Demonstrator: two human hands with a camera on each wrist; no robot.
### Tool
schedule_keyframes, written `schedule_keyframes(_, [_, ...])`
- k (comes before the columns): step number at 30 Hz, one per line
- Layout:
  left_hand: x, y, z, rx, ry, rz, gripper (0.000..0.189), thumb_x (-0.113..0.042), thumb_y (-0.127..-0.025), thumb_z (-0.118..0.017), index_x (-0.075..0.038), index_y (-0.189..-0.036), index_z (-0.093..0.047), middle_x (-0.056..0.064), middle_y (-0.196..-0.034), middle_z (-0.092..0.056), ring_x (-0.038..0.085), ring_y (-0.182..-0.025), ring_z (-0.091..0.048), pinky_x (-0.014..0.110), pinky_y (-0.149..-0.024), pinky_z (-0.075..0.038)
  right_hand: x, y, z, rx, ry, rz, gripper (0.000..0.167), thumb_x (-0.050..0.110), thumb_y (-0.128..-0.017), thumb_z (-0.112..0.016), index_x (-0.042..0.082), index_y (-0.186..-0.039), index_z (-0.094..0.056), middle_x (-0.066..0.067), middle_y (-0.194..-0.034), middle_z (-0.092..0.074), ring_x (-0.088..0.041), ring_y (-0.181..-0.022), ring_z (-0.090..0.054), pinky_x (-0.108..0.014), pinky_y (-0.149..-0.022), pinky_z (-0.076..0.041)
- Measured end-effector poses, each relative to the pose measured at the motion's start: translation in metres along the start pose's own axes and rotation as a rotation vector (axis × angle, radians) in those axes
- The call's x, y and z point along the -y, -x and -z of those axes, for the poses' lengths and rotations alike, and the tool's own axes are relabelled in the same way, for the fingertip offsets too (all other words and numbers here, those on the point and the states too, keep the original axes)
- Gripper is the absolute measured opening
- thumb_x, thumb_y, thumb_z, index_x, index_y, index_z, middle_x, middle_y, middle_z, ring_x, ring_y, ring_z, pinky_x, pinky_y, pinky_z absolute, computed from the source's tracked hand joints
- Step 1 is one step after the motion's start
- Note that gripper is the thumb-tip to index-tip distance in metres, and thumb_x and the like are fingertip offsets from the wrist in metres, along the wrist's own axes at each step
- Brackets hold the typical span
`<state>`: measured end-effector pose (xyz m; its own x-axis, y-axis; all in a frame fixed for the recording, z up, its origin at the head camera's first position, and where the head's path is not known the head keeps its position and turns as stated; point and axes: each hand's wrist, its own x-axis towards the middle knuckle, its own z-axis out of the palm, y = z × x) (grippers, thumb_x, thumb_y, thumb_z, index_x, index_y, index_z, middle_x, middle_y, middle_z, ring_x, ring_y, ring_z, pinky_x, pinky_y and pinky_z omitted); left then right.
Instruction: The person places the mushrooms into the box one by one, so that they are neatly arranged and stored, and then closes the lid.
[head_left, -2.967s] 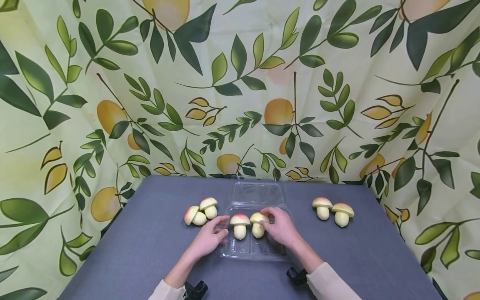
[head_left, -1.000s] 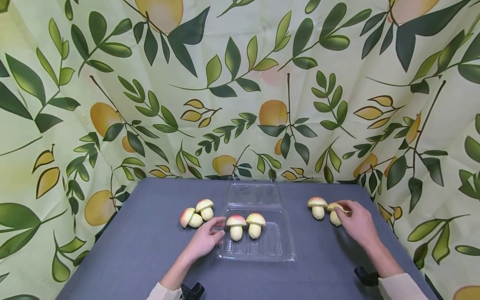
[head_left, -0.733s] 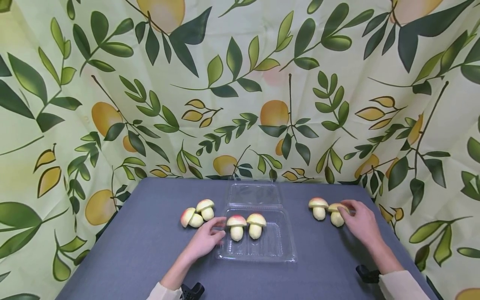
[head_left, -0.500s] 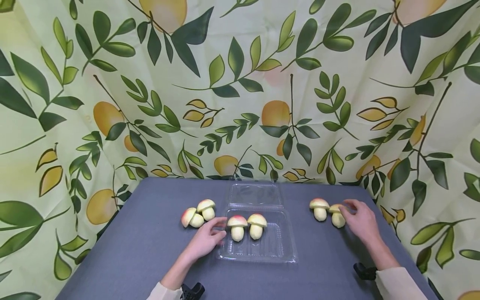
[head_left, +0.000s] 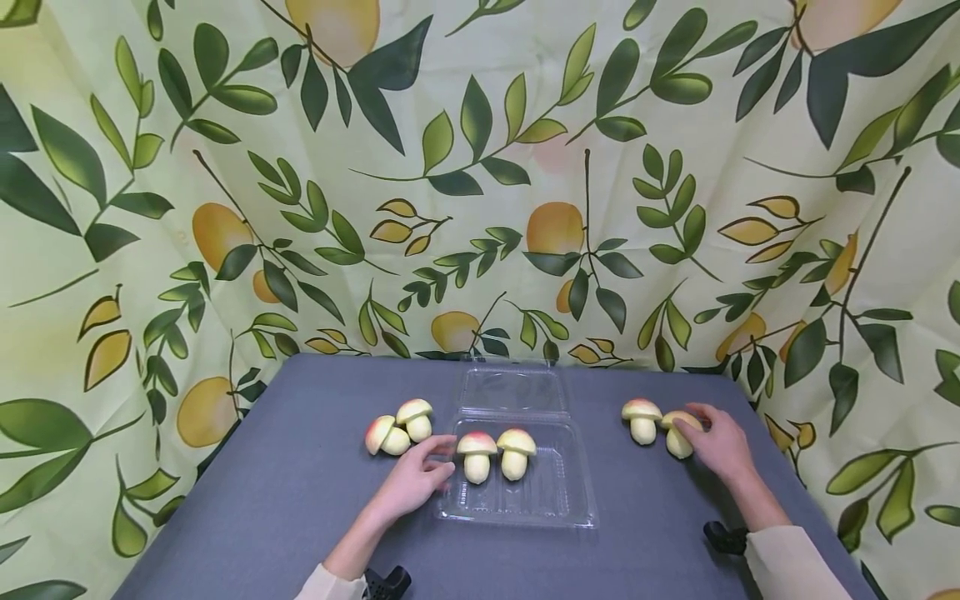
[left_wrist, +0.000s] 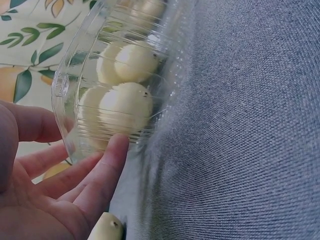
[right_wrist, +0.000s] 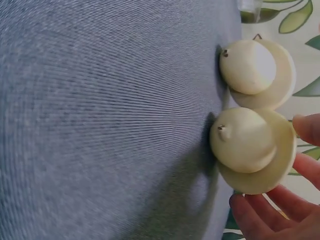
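Observation:
Two toy mushrooms, one red-capped [head_left: 477,457] and one yellow-capped [head_left: 515,454], lie side by side in the open clear plastic container [head_left: 555,508], caps towards its hinged lid. My left hand [head_left: 416,482] rests at the container's left edge with loosely extended fingers; in the left wrist view its fingertips [left_wrist: 117,145] touch the clear side wall. On the right my right hand [head_left: 718,440] pinches the cap of a mushroom [right_wrist: 245,142] between thumb and fingers, its stem slanting on the table. Another mushroom [head_left: 642,421] lies just left of it.
Two more mushrooms, one tipped sideways [head_left: 386,436] and one [head_left: 415,418] beside it, lie left of the container. The lid [head_left: 512,390] lies back towards the leaf-patterned curtain [head_left: 480,208]. Grey-blue cloth [head_left: 315,467] covers the table.
My right hand has let go of the yellow-capped mushroom in the container and moved right to the outer mushroom, which has turned slightly. My left hand has stayed at the container's edge.

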<state>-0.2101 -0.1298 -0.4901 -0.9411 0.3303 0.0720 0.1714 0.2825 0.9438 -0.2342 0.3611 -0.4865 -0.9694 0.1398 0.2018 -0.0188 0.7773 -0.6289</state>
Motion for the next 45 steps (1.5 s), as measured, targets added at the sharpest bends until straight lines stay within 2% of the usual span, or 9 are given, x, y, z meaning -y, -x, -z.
schedule_keyframes(7, [0.001,0.0,-0.001,0.001,-0.015,-0.006,0.045,-0.003,-0.097,-0.063,0.007,-0.14,-0.052,0.029,-0.127,-0.059,0.036,-0.093,-0.07,0.035,-0.07,-0.062,-0.005,0.001,-0.003,-0.006,-0.035,-0.021,0.057,0.036,-0.102,-0.062,-0.012,-0.131,-0.055,-0.035,-0.125,-0.058,-0.048,-0.111,-0.055,-0.054,-0.085,-0.047])
schedule_keyframes(12, [0.002,-0.001,-0.001,-0.003,-0.013,-0.007,0.044,-0.002,-0.097,-0.061,0.007,-0.14,-0.052,0.03,-0.126,-0.059,0.038,-0.096,-0.069,0.035,-0.07,-0.062,-0.005,0.002,-0.001,-0.026,-0.036,-0.016,0.055,0.036,-0.1,-0.064,-0.011,-0.128,-0.058,-0.034,-0.121,-0.061,-0.047,-0.108,-0.058,-0.05,-0.083,-0.048])
schedule_keyframes(21, [0.004,-0.002,-0.002,-0.011,-0.015,-0.003,0.044,-0.002,-0.097,-0.061,0.007,-0.139,-0.053,0.03,-0.126,-0.06,0.039,-0.099,-0.069,0.03,-0.07,-0.062,0.004,0.01,0.007,0.022,-0.038,-0.034,0.057,0.041,-0.1,-0.063,-0.008,-0.128,-0.06,-0.033,-0.123,-0.061,-0.048,-0.111,-0.058,-0.051,-0.084,-0.048])
schedule_keyframes(24, [0.004,-0.002,-0.002,-0.011,-0.011,-0.002,0.044,-0.002,-0.097,-0.062,0.007,-0.139,-0.053,0.03,-0.126,-0.059,0.04,-0.101,-0.068,0.032,-0.071,-0.062,0.009,0.014,0.01,0.028,-0.038,-0.039,0.057,0.042,-0.1,-0.063,-0.007,-0.128,-0.06,-0.032,-0.123,-0.062,-0.047,-0.112,-0.058,-0.05,-0.084,-0.048])
schedule_keyframes(29, [0.004,-0.002,-0.003,-0.013,-0.003,-0.003,0.044,-0.002,-0.097,-0.062,0.006,-0.139,-0.053,0.03,-0.126,-0.06,0.041,-0.101,-0.068,0.04,-0.073,-0.063,0.022,0.019,0.013,0.009,-0.046,0.005,0.055,0.042,-0.099,-0.065,-0.004,-0.127,-0.063,-0.027,-0.121,-0.065,-0.042,-0.108,-0.062,-0.041,-0.081,-0.05])
schedule_keyframes(34, [0.003,-0.002,-0.002,-0.012,-0.003,0.001,0.044,-0.002,-0.097,-0.062,0.006,-0.139,-0.053,0.029,-0.126,-0.06,0.04,-0.102,-0.068,0.039,-0.073,-0.063,0.033,0.023,0.012,-0.001,-0.062,0.051,0.05,0.04,-0.098,-0.068,-0.001,-0.125,-0.066,-0.022,-0.118,-0.068,-0.037,-0.105,-0.064,-0.032,-0.079,-0.049])
schedule_keyframes(41, [0.002,-0.001,-0.002,-0.009,-0.003,0.002,0.044,-0.002,-0.097,-0.062,0.006,-0.14,-0.053,0.03,-0.127,-0.059,0.04,-0.101,-0.068,0.037,-0.073,-0.063,0.048,0.027,0.005,0.03,-0.096,0.07,0.049,0.04,-0.098,-0.068,0.0,-0.127,-0.066,-0.021,-0.12,-0.068,-0.037,-0.109,-0.063,-0.042,-0.085,-0.049])
schedule_keyframes(45, [0.002,-0.001,-0.002,-0.008,0.001,0.003,0.044,-0.002,-0.097,-0.062,0.006,-0.14,-0.053,0.031,-0.127,-0.059,0.041,-0.102,-0.068,0.035,-0.073,-0.062,0.058,0.029,0.0,0.041,-0.122,0.077,0.048,0.039,-0.097,-0.069,0.001,-0.127,-0.066,-0.019,-0.121,-0.068,-0.036,-0.109,-0.063,-0.041,-0.085,-0.049])
